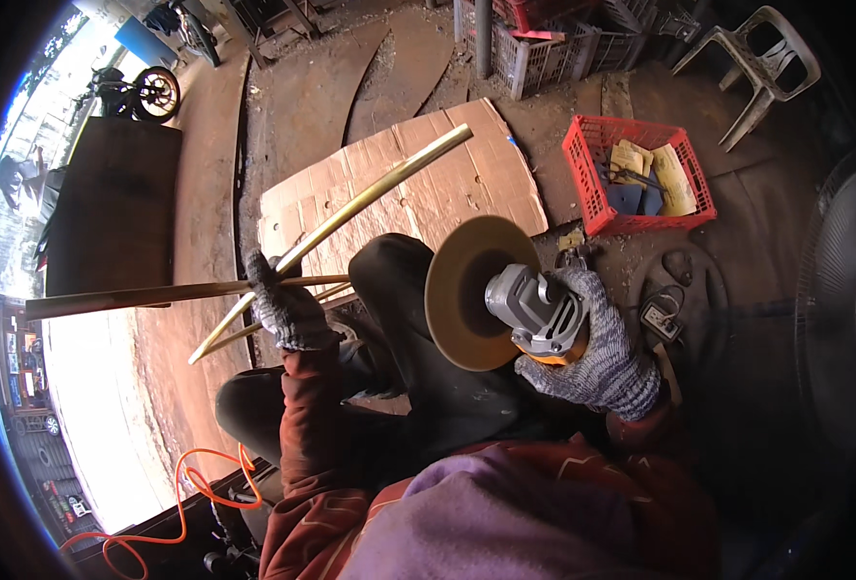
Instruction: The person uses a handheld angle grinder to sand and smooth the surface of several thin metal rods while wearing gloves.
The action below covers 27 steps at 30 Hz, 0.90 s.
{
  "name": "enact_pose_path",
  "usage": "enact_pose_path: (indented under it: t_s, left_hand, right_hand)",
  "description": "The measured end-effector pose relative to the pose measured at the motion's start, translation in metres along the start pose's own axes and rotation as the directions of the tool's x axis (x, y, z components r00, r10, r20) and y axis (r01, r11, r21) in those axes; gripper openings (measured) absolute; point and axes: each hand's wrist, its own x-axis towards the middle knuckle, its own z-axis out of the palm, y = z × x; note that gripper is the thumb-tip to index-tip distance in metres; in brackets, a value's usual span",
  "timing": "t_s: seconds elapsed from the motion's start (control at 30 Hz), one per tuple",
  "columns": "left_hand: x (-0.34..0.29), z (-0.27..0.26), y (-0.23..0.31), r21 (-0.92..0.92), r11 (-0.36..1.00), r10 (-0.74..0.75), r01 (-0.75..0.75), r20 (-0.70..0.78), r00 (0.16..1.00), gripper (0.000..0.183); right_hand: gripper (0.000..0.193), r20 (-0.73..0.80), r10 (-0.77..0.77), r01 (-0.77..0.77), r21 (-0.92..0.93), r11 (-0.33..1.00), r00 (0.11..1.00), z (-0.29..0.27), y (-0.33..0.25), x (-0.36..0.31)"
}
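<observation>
My left hand (294, 311), in a knitted grey work glove, is wrapped round a frame of gold-coloured metal tubes (379, 198). The tubes cross at the hand: one slants up to the far right, another reaches out to the left. In my right hand (607, 358), also gloved, is an angle grinder (539, 307) with a silver head and an orange body. A large round brown disc (459, 324) is fitted to the grinder, facing left toward the tubes but apart from them. Whether the disc is spinning I cannot tell. My bent knee (389, 266) lies between the two hands.
Flattened cardboard (491, 179) covers the floor ahead. A red plastic crate (582, 174) with papers and tools stands at the right, near a power socket (662, 317) and a large fan (839, 290). A plastic chair (752, 72) and grey crates (524, 68) are behind; an orange hose (181, 493) curls lower left.
</observation>
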Motion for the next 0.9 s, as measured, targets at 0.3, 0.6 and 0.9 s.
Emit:
enact_pose_path:
  t_s: [0.3,0.6,0.9]
  left_hand:
    - [-0.089,-0.006,-0.010,0.646,0.727,-0.130,0.233,-0.203,0.970,0.039]
    - [-0.118,-0.070,-0.040,0.894,0.314,0.163,-0.319,0.280,0.946,0.034]
    - [-0.126,-0.070,-0.034,0.771,-0.067,0.261,-0.634,0.627,0.734,0.035]
  right_hand:
    - [0.087,0.044,0.155,-0.152,-0.077,0.985,0.987,-0.005,0.007,-0.031]
    - [0.081,0.089,0.208,-0.199,-0.101,0.975,0.974,-0.010,0.014,-0.057]
    - [0.086,0.205,0.461,-0.426,-0.192,0.884,0.863,0.000,0.018,-0.081]
